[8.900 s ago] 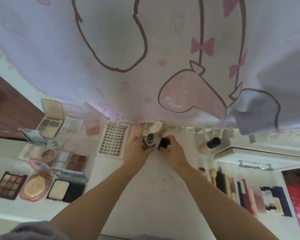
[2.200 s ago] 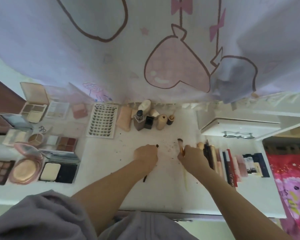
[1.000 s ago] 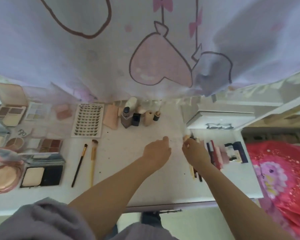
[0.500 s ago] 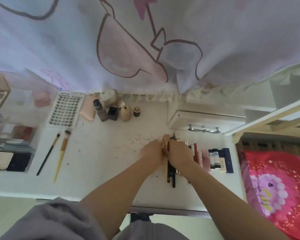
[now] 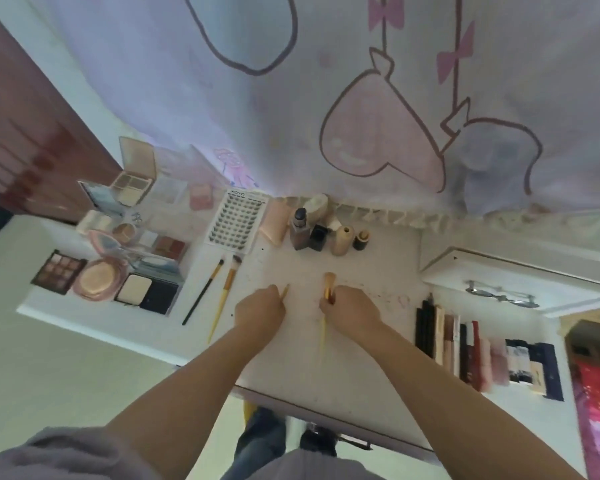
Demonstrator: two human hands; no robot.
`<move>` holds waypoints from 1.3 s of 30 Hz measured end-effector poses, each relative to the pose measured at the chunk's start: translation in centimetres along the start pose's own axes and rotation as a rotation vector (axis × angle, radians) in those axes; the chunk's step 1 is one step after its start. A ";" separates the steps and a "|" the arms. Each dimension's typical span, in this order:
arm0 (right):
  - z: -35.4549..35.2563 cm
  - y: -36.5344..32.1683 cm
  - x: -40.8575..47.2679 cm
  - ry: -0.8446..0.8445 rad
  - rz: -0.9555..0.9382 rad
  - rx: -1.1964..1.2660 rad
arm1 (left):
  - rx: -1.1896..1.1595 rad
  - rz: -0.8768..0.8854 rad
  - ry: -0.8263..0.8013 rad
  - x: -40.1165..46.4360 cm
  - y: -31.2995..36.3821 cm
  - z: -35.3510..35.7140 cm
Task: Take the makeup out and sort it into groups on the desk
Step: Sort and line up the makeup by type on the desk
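now both fists over mid worktop (image 5: 361, 358): left hand (image 5: 260, 311) curled round thin yellow stick (image 5: 284, 292), right hand (image 5: 352, 311) gripping gold-handled brush (image 5: 327, 284). two brushes (image 5: 222, 292) lie left, beside palettes (image 5: 118, 271).

Palettes (image 5: 111, 271) left, bottles (image 5: 326, 233) behind, tubes (image 5: 482, 355) right on desk (image 5: 326, 375).

One legible text appeared: "KOYO", printed at the far left corner of the white false-lash card (image 5: 237, 221), left of the bottles. Markings on the other products were too blurred to read.
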State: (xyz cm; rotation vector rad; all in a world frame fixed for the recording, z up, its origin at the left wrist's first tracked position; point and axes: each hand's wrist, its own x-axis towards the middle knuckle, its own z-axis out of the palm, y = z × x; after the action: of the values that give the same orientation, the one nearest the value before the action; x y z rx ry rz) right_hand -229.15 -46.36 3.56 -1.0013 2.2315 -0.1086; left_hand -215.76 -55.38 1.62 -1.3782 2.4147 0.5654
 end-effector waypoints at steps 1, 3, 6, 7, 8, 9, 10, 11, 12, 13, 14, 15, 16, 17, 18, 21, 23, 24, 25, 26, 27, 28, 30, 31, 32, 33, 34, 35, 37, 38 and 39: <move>0.4 -1.5 0.3 -0.011 0.000 0.007 | 0.004 -0.013 0.005 0.4 -1.4 -0.4; 1.4 -4.3 0.9 -0.023 -0.002 0.017 | 0.022 -0.023 0.016 1.5 -3.9 -1.1; 2.9 -8.0 2.0 -0.006 0.010 0.029 | 0.043 -0.012 0.047 2.9 -6.3 -1.7; 3.2 -9.0 2.2 0.006 0.015 0.035 | 0.035 -0.005 0.052 3.3 -6.9 -1.8; 3.5 -10.0 2.5 0.016 0.021 0.038 | 0.027 0.008 0.052 3.6 -7.4 -1.8; 3.8 -11.0 2.7 0.029 0.023 0.036 | 0.025 0.024 0.049 3.8 -7.9 -1.8; 4.0 -11.7 3.0 0.040 0.026 0.035 | 0.030 0.036 0.046 3.9 -8.3 -1.9; 4.2 -12.4 3.1 0.056 0.029 0.031 | 0.030 0.053 0.045 4.0 -8.7 -1.9; 4.5 -12.8 3.3 0.070 0.035 0.025 | 0.027 0.071 0.047 4.0 -9.0 -2.0; 4.7 -13.1 3.4 0.082 0.041 0.016 | 0.020 0.089 0.051 4.0 -9.3 -2.1; 4.9 -13.2 3.5 0.089 0.046 0.003 | 0.009 0.102 0.049 3.9 -9.6 -2.2; 5.1 -13.2 3.4 0.095 0.045 -0.010 | -0.002 0.115 0.042 3.9 -9.8 -2.4; 5.2 -13.2 3.4 0.095 0.045 -0.021 | -0.005 0.129 0.037 3.8 -10.0 -2.5; 5.2 -13.0 3.3 0.095 0.044 -0.023 | -0.002 0.142 0.039 3.7 -10.1 -2.6; 5.2 -12.7 3.2 0.091 0.050 -0.017 | -0.001 0.154 0.047 3.6 -10.2 -2.8; 4.3 -10.8 2.4 0.110 0.083 -0.003 | 0.005 0.228 0.061 3.0 -8.6 -3.4; 3.2 -8.4 1.6 0.156 0.123 -0.002 | 0.042 0.324 0.053 2.0 -6.2 -3.4; 2.5 -6.9 1.0 0.180 0.148 0.002 | 0.054 0.379 0.030 1.4 -4.8 -3.2; 1.7 -5.3 0.3 0.211 0.168 0.006 | 0.066 0.432 -0.001 0.8 -3.3 -2.8; 1.0 -3.4 -0.3 0.231 0.194 0.017 | 0.074 0.483 -0.031 0.2 -1.7 -2.2; 0.3 -1.3 -0.9 0.246 0.213 0.035 | 0.075 0.529 -0.058 -0.3 -0.1 -1.5; -0.3 0.8 -1.4 0.244 0.238 0.055 | 0.073 0.571 -0.085 -0.7 1.5 -0.7; -1.5 5.1 -2.5 0.205 0.265 0.046 | 0.068 0.648 -0.144 -1.4 5.0 0.9; -2.0 7.0 -3.1 0.179 0.264 0.024 | 0.065 0.679 -0.173 -1.8 6.8 1.7; -2.5 8.7 -3.5 0.165 0.265 0.016 | 0.058 0.702 -0.194 -2.2 8.7 2.3; -3.0 10.1 -3.9 0.166 0.261 0.031 | 0.047 0.708 -0.201 -2.6 10.5 2.9; -3.4 11.3 -4.2 0.164 0.262 0.046 | 0.034 0.694 -0.192 -2.9 12.1 3.5; -3.7 12.1 -4.3 0.160 0.252 0.045 | 0.025 0.666 -0.176 -3.0 13.7 4.1; -4.0 13.2 -4.3 0.139 0.227 0.044 | 0.045 0.600 -0.142 -3.1 16.1 5.1; -4.1 13.4 -4.1 0.131 0.213 0.049 | 0.076 0.570 -0.128 -3.0 17.0 5.5; -4.1 13.6 -3.8 0.126 0.198 0.046 | 0.111 0.539 -0.119 -2.8 17.6 6.0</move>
State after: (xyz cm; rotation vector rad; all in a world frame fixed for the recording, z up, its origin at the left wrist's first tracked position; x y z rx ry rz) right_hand -238.43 -34.96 4.25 -0.7628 2.4181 -0.1378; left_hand -229.28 -42.26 0.88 -0.6191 2.6654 0.6019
